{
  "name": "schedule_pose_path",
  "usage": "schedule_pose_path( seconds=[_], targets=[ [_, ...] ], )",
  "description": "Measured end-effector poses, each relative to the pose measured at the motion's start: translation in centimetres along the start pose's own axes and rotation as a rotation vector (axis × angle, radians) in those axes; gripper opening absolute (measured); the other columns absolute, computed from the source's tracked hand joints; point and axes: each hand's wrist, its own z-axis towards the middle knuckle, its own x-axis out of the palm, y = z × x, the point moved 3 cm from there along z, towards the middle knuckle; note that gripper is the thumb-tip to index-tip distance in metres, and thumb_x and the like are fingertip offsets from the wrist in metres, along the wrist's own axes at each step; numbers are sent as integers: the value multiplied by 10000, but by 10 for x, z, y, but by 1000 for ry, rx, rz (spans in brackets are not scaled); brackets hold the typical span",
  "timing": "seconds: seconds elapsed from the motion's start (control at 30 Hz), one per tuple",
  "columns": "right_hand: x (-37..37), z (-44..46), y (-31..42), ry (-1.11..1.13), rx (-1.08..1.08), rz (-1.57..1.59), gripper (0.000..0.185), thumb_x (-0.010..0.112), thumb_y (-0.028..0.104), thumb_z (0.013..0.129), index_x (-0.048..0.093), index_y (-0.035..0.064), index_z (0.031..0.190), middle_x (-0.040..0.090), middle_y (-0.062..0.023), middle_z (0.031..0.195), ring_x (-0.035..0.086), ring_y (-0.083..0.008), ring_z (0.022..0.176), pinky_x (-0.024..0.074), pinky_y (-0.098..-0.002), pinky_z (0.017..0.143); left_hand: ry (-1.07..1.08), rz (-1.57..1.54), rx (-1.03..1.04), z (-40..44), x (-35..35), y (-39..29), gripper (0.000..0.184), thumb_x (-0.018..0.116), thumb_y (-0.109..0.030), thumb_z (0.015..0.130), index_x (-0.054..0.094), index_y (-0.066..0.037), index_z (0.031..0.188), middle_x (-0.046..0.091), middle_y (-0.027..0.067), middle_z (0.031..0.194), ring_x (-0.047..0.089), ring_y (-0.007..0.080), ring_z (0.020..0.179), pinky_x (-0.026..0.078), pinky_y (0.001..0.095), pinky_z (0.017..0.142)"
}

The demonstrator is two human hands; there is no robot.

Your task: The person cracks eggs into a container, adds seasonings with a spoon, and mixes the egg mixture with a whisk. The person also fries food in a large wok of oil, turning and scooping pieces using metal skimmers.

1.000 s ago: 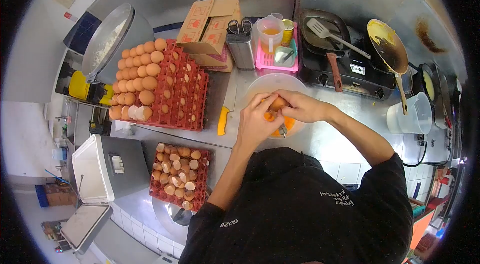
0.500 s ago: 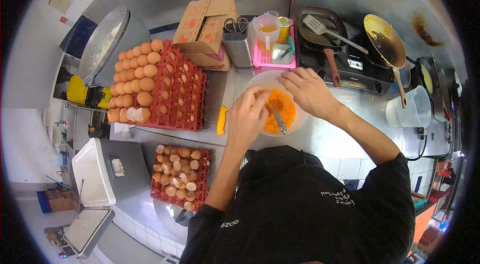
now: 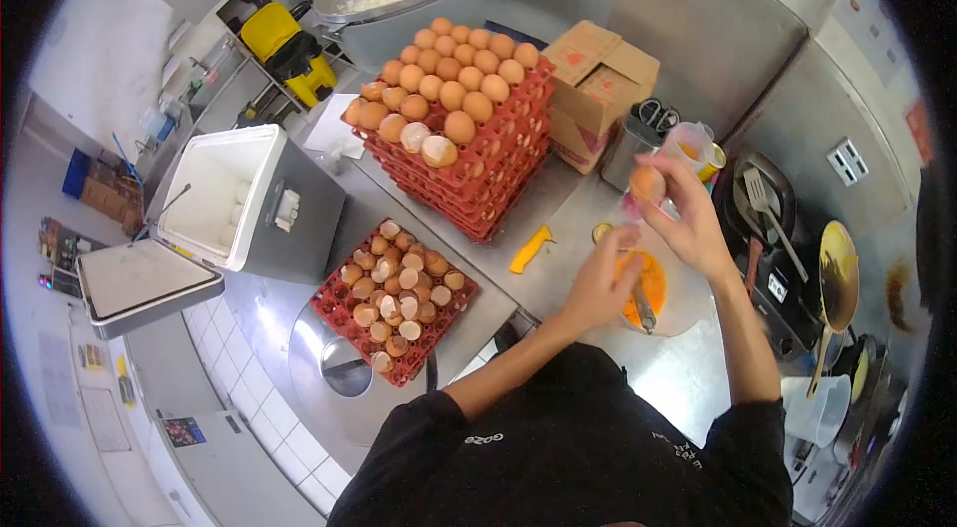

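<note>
My right hand (image 3: 688, 218) is raised above the far side of the bowl, its fingers closed on a brown egg (image 3: 647, 184). Whether that shell is whole or cracked I cannot tell. My left hand (image 3: 601, 286) hovers by the bowl's left side with fingers apart and nothing visible in them. Below both hands, the translucent bowl (image 3: 696, 306) contains orange-yellow beaten egg (image 3: 653, 278). A whisk (image 3: 645, 312) leans in it, handle towards me. To the left rises a stack of red egg trays (image 3: 469, 190) topped with brown eggs (image 3: 451, 95) and a few broken shells.
Nearer me, another red tray (image 3: 344, 313) holds several empty eggshells (image 3: 408, 278). A yellow-handled tool (image 3: 530, 250) lies on the counter. An open cooler box (image 3: 299, 213) stands left, a cardboard box (image 3: 588, 98) behind. Pans (image 3: 838, 273) and a stove (image 3: 783, 303) are right.
The view has swung left. My hands have come up from close over the bowl and moved apart, and an egg now shows in my right hand.
</note>
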Motion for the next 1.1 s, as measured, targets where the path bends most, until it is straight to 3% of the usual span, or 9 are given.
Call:
schedule_pose_path(
  seconds=[0.07,0.17,0.33,0.4,0.43,0.53,0.97,1.07,1.1],
  targets=[
    [34,53,42,108,-127,39,490,777,53,919,621,45,1384,668,-99,1316,646,-225,1223,517,-384,1080,181,477,232,-4,9,-10,480,631,-161,1060,471,7,1481,601,248,1395,593,406,1311,451,463,1151],
    [96,126,74,206,-377,-124,547,744,51,970,562,43,1485,671,-103,1380,647,-197,1245,539,-350,1019,279,569,292,-9,19,-13,517,659,-152,1015,475,14,1469,577,288,1397,559,472,1300,443,500,1152],
    [169,186,80,151,-412,-114,442,745,82,942,607,22,1358,687,-160,1346,684,-302,1224,586,-427,932,241,630,322,-8,19,1,514,659,-189,1007,490,40,1435,565,277,1399,544,455,1311,450,512,1130],
    [185,185,72,425,-205,-637,312,712,77,919,609,13,1207,688,-168,1272,680,-374,1192,591,-482,882,227,633,324,-10,17,2,509,654,-209,1013,498,48,1423,563,275,1395,543,450,1308,451,509,1126],
    [191,178,67,352,-404,-698,279,707,76,871,590,22,1119,672,-172,1176,679,-407,1103,584,-510,822,241,692,333,-11,18,3,515,657,-208,1011,493,39,1432,577,254,1386,559,423,1289,460,496,1102],
    [199,181,54,361,-479,-808,345,733,82,822,592,23,1131,654,-169,1131,689,-401,1027,576,-529,786,223,758,367,-13,21,6,521,661,-217,1009,493,34,1434,593,232,1373,578,393,1267,469,480,1080],
    [184,177,50,202,-604,-687,469,804,150,756,587,-30,1130,635,-237,1057,682,-446,906,567,-505,754,222,839,394,-13,26,8,511,656,-261,1012,539,50,1399,609,231,1357,579,393,1255,476,485,1083],
    [146,159,45,154,-433,-454,397,768,137,826,604,21,1169,679,-193,1110,699,-354,877,574,-428,731,195,788,398,-13,25,6,516,653,-264,1013,542,51,1406,618,237,1360,585,412,1246,473,511,1090],
    [128,150,30,232,-214,-93,361,729,156,873,611,48,1196,691,-165,1126,688,-288,859,567,-386,726,218,797,326,-14,26,10,515,654,-264,1012,549,52,1404,619,246,1364,586,425,1248,471,520,1095]
  ],
)
